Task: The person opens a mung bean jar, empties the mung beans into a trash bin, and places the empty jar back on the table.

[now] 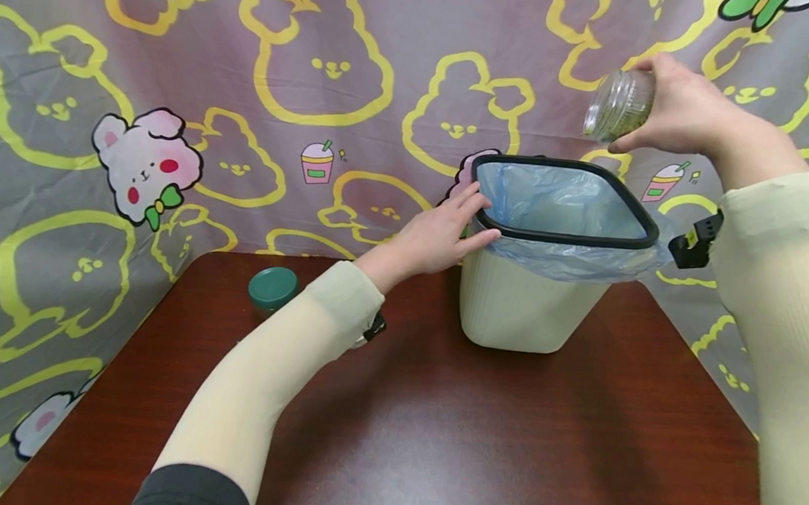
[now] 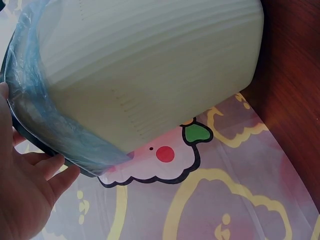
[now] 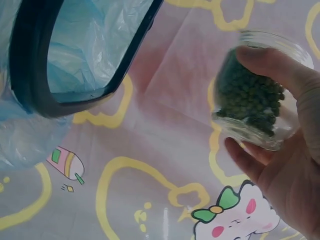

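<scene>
In the head view a cream trash bin (image 1: 525,304), lined with a thin blue plastic bag (image 1: 552,195) under a black rim (image 1: 570,237), stands tilted on the table. My left hand (image 1: 440,228) rests its extended fingers on the rim's left corner; the left wrist view shows the fingertips (image 2: 57,167) at the black edge. Above and beyond the bin's right side, my right hand (image 1: 687,107) grips a clear glass jar (image 1: 620,105) turned on its side, its threaded mouth pointing left. Small green beans (image 3: 250,97) fill part of the jar.
A jar with a dark green lid (image 1: 274,285) stands at the back left of the table (image 1: 477,439), partly behind the left forearm. A cartoon-printed cloth (image 1: 359,67) hangs behind the table. A black wrist camera (image 1: 695,241) sits near the bin's right rim.
</scene>
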### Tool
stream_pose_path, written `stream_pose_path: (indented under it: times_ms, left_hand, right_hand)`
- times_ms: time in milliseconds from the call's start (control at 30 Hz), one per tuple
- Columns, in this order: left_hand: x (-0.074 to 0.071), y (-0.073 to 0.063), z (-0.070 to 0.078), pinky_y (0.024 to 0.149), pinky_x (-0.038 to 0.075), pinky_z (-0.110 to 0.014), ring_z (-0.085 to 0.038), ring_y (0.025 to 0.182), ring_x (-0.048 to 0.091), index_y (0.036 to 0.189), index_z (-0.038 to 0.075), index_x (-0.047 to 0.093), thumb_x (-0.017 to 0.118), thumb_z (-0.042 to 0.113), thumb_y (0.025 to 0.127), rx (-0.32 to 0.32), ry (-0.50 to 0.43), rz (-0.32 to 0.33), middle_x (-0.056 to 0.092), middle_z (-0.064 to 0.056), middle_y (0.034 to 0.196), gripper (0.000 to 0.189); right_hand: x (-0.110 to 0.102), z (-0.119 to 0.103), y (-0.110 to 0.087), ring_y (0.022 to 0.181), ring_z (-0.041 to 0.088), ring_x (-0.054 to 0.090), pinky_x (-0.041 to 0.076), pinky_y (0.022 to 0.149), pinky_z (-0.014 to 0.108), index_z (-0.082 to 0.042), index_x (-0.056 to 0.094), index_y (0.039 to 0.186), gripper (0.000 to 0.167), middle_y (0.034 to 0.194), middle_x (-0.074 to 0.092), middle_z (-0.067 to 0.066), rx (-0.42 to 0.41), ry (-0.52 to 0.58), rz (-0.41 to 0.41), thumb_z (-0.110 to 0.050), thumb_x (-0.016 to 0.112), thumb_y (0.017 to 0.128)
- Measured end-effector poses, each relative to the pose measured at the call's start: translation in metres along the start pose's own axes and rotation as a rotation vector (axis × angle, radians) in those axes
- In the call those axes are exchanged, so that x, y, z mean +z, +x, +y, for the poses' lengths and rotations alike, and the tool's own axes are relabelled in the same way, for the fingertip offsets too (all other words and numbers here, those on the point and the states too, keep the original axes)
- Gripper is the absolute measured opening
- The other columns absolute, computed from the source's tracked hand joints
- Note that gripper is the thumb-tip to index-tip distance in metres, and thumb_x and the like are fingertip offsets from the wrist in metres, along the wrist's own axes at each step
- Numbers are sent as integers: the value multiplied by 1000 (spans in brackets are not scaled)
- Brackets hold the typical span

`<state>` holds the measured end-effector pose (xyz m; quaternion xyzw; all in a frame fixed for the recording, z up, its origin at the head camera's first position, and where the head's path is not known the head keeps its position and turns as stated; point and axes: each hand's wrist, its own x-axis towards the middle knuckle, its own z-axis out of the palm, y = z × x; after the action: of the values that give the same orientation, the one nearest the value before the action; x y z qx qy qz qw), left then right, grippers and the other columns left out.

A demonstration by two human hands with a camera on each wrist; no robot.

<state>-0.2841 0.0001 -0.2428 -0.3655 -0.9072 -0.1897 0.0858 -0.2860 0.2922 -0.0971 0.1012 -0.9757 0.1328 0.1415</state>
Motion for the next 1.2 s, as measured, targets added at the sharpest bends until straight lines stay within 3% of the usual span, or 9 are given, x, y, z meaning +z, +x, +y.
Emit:
stream_pose_path:
  times_ms: [167, 433, 700, 1000, 1200]
  left_hand:
    - [0, 0, 1, 88, 47, -39, -23, 129, 47, 140, 19, 41, 41, 56, 99, -8, 7, -5, 16, -6, 160, 56]
    - [2, 0, 1, 89, 47, -39, -23, 132, 43, 140, 18, 41, 42, 55, 99, 12, -7, 8, 18, -7, 159, 55]
    - [0, 0, 2, 88, 47, -39, -21, 136, 38, 140, 19, 41, 40, 56, 99, -5, 5, -3, 17, -6, 160, 56]
    - [-1, -1, 5, 89, 47, -39, -22, 136, 37, 142, 20, 39, 38, 57, 99, -23, 29, -25, 15, -5, 161, 57]
    - [-1, -2, 4, 90, 46, -39, -22, 137, 37, 141, 20, 39, 38, 57, 99, -25, 28, -22, 15, -5, 161, 57]
  right_hand:
    - [4, 1, 0, 109, 56, 38, 34, 90, 67, 10, 14, 147, 103, 130, 32, 39, -5, -28, -38, -10, 82, 72]
    - [3, 1, 0, 112, 57, 36, 32, 92, 67, 9, 14, 147, 102, 132, 32, 40, -2, -16, 4, -9, 81, 73]
    - [4, 0, 0, 109, 56, 38, 35, 90, 67, 9, 14, 147, 102, 130, 33, 40, -14, -38, -48, -10, 82, 73]
    - [2, -1, -1, 109, 56, 38, 32, 91, 65, 11, 15, 146, 100, 129, 33, 40, -9, -29, 7, -8, 80, 73]
    - [3, -2, 0, 110, 56, 38, 34, 91, 67, 12, 14, 146, 101, 130, 32, 40, -27, -41, -28, -9, 81, 73]
